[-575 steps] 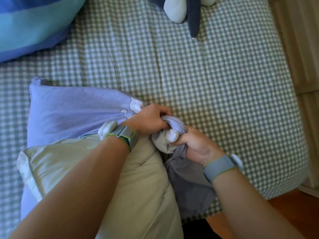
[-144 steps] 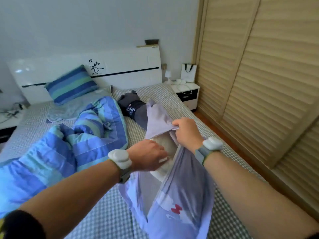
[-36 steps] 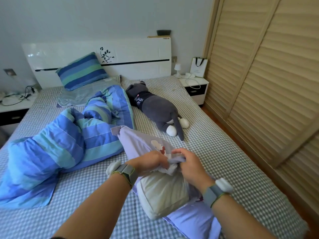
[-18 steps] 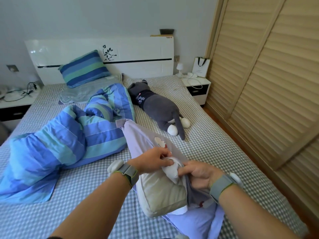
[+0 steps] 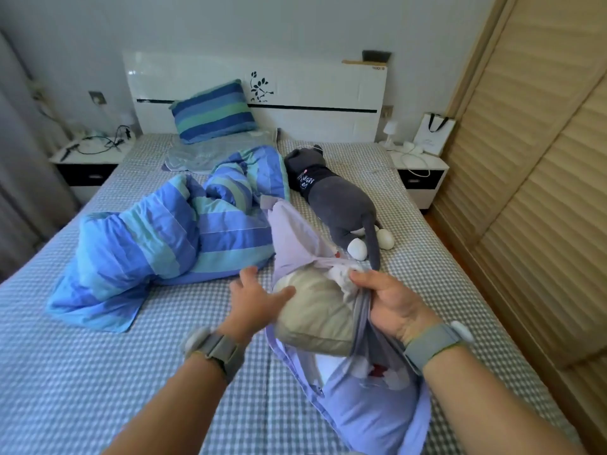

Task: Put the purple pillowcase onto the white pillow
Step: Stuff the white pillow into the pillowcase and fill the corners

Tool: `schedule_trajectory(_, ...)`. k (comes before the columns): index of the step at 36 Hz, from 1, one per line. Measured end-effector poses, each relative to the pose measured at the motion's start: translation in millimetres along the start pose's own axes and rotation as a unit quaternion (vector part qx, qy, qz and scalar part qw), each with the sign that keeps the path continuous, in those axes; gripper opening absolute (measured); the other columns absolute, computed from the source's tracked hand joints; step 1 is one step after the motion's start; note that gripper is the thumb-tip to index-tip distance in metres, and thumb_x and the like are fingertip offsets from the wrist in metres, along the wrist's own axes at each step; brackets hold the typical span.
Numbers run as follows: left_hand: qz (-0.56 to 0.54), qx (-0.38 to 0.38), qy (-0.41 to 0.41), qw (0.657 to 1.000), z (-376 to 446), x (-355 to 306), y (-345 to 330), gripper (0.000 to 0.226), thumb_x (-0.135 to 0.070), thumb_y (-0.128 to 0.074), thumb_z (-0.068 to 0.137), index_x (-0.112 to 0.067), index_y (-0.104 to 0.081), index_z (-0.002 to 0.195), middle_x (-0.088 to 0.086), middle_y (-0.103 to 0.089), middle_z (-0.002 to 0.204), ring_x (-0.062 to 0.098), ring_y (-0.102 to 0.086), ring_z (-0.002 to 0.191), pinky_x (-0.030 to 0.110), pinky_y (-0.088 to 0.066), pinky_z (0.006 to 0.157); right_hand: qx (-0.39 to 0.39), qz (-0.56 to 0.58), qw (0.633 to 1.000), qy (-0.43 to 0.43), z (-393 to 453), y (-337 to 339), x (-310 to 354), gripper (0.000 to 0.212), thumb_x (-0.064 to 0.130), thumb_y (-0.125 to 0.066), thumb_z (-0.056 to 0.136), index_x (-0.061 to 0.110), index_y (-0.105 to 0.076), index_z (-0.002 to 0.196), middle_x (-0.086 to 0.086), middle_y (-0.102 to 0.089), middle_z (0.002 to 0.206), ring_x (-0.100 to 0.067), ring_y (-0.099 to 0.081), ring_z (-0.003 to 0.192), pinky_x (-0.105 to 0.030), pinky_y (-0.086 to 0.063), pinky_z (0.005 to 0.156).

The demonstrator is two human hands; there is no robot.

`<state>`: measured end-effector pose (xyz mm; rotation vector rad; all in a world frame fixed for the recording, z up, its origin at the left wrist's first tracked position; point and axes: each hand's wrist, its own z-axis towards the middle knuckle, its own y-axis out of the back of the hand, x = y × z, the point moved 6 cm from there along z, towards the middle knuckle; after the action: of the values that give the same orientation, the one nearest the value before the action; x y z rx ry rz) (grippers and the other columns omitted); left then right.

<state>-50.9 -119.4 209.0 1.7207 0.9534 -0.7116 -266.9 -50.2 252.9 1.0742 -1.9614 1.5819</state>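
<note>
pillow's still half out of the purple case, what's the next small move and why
Probably push the pillow deeper with the left hand, which lies open against its bare end, while the right hand grips the pillowcase edge and pulls it over. Much of the pillow still bulges outside the opening.

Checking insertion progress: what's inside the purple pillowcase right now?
The white pillow is partly inside the purple pillowcase; its bare end shows at the opening, which the right hand grips. How deep it reaches is covered by fabric.
</note>
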Motion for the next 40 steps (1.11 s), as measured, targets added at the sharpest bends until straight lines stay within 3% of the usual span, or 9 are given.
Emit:
schedule_trajectory(3, -0.226, 0.263, 0.171, 0.922, -46.3, 3.7, -30.2, 0.042, -0.04, -0.071, 0.087, -0.008, -0.053, 0.107, 0.012, -0.062, 0.096, 0.028, -0.068, 0.074, 0.035, -0.057, 0.06, -0.045, -0.042, 0.998, 0.009, 14.8, -2.7, 7.7, 0.054, 0.01, -0.086, 0.064, -0.008, -0.063, 0.11, -0.017, -0.066, 0.093, -0.019, -0.067, 0.08, -0.027, -0.057, 0.074)
schedule_trajectory(8, -0.296, 0.074, 0.044, 0.951, -31.7, -67.1, -17.9, 0.018, -0.008, -0.049, 0.089, -0.011, -0.049, 0.072, 0.006, -0.04, 0.048, 0.02, -0.046, 0.04, 0.028, -0.047, 0.049, -0.071, -0.137, 0.987, 0.033, 23.6, -45.3, 47.1, 0.016, 0.001, -0.066, 0.083, -0.001, -0.071, 0.099, -0.015, -0.073, 0.087, -0.02, -0.069, 0.073, -0.027, -0.059, 0.066)
schedule_trajectory(14, -0.154, -0.047, -0.257, 0.953, -68.8, -232.9, 66.0, 0.027, -0.013, -0.051, 0.088, -0.009, -0.054, 0.061, 0.007, -0.05, 0.043, 0.021, -0.047, 0.039, 0.035, -0.046, 0.05, 0.001, -0.105, 0.979, 0.177, -0.3, -109.8, 170.7, 0.019, 0.013, -0.065, 0.084, 0.0, -0.074, 0.094, -0.014, -0.074, 0.091, -0.022, -0.069, 0.078, -0.035, -0.058, 0.079)
schedule_trajectory(19, 0.127, -0.046, -0.245, 0.96, -82.0, -259.6, 61.7, 0.033, -0.023, -0.055, 0.086, 0.0, -0.065, 0.066, 0.013, -0.067, 0.058, 0.02, -0.059, 0.051, 0.031, -0.05, 0.056, -0.091, -0.246, 0.949, 0.173, 5.4, -117.6, 209.7, 0.021, 0.011, -0.046, 0.1, 0.011, -0.056, 0.081, -0.005, -0.056, 0.078, -0.016, -0.056, 0.064, -0.027, -0.053, 0.058)
schedule_trajectory(23, 0.101, -0.115, -0.251, 0.956, -104.7, -251.3, 73.1, 0.028, -0.02, -0.059, 0.082, 0.0, -0.058, 0.062, 0.003, -0.055, 0.052, 0.017, -0.049, 0.05, 0.029, -0.041, 0.054, -0.047, -0.157, 0.961, 0.223, -3.3, -112.6, 247.6, 0.025, 0.009, -0.052, 0.095, 0.013, -0.052, 0.07, 0.0, -0.048, 0.064, -0.009, -0.048, 0.059, -0.024, -0.043, 0.058)
schedule_trajectory(27, 0.218, -0.139, -0.264, 0.929, -131.7, -257.4, 45.5, 0.035, -0.023, -0.062, 0.082, -0.006, -0.047, 0.055, 0.0, -0.042, 0.051, 0.02, -0.044, 0.054, 0.03, -0.035, 0.051, -0.02, -0.267, 0.96, 0.085, 15.3, -94.3, 184.1, 0.013, 0.017, -0.057, 0.097, 0.009, -0.065, 0.091, -0.008, -0.063, 0.077, -0.018, -0.06, 0.064, -0.032, -0.053, 0.061)
schedule_trajectory(29, 0.22, -0.152, -0.26, 0.928, -130.6, -248.4, 24.9, 0.035, -0.027, -0.062, 0.082, -0.005, -0.048, 0.058, 0.01, -0.047, 0.056, 0.024, -0.048, 0.06, 0.036, -0.037, 0.055, -0.045, -0.286, 0.952, 0.096, 14.6, -81.4, 185.1, 0.018, 0.017, -0.055, 0.099, 0.005, -0.064, 0.109, -0.013, -0.067, 0.091, -0.02, -0.066, 0.074, -0.034, -0.057, 0.067)
schedule_trajectory(34, 0.091, -0.175, -0.291, 0.936, -123.6, -204.4, -4.4, 0.052, -0.048, -0.045, 0.066, 0.003, -0.06, 0.063, 0.014, -0.055, 0.087, 0.016, -0.052, 0.082, 0.031, -0.043, 0.077, 0.001, -0.22, 0.975, 0.021, -17.1, -51.0, 157.5, 0.022, 0.006, -0.049, 0.101, 0.006, -0.06, 0.082, -0.009, -0.067, 0.069, -0.015, -0.068, 0.059, -0.028, -0.058, 0.057)
schedule_trajectory(40, -0.029, -0.124, -0.244, 0.961, -120.5, -164.2, -84.2, 0.024, -0.021, -0.059, 0.07, -0.002, -0.052, 0.083, 0.007, -0.053, 0.079, 0.014, -0.048, 0.07, 0.036, -0.043, 0.067, -0.025, -0.21, 0.975, -0.075, -42.3, 14.5, 139.5, 0.04, 0.015, -0.065, 0.09, -0.007, -0.061, 0.123, -0.029, -0.062, 0.125, -0.038, -0.061, 0.117, -0.05, -0.044, 0.108)
